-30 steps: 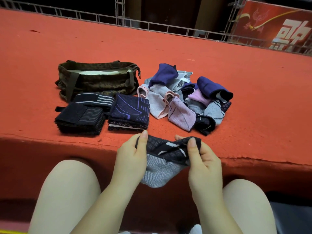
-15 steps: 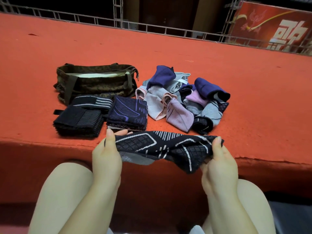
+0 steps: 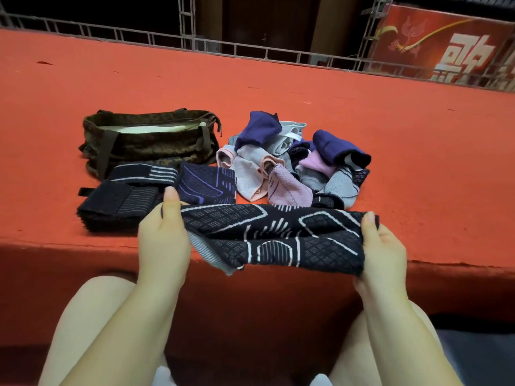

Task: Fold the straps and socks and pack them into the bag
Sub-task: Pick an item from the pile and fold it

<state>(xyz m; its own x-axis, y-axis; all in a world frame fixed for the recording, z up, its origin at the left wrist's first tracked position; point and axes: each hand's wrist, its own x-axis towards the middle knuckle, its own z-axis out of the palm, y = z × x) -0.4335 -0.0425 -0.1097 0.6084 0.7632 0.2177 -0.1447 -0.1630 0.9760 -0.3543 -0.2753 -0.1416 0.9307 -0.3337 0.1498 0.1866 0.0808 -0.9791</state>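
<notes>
Red bench (image 3: 362,112), carpeted, seen from above; its near edge runs across the middle of the view. Behind its far edge stands a metal railing (image 3: 250,51) and, toward the far right corner, a red banner (image 3: 446,45) with large white characters, cut off and not legible in full.

Olive patterned bag (image 3: 147,143), left of centre, mouth open, pale lining visible. Unfolded socks (image 3: 292,162) lie heaped to its right, in navy, grey, pink and lilac. Folded dark straps (image 3: 119,201) sit in front of the bag near the bench's near edge, with a folded navy sock (image 3: 207,183) just beside them.

Black sock (image 3: 278,238) with white line pattern, stretched flat over the near edge between both hands. Left hand (image 3: 164,235) pinches one end, thumb on top; right hand (image 3: 384,246) pinches the other end likewise. The knit appears light, soft and stretchy, without stiffness; it is best taken by the ends and folded in half. No brand label is readable.
</notes>
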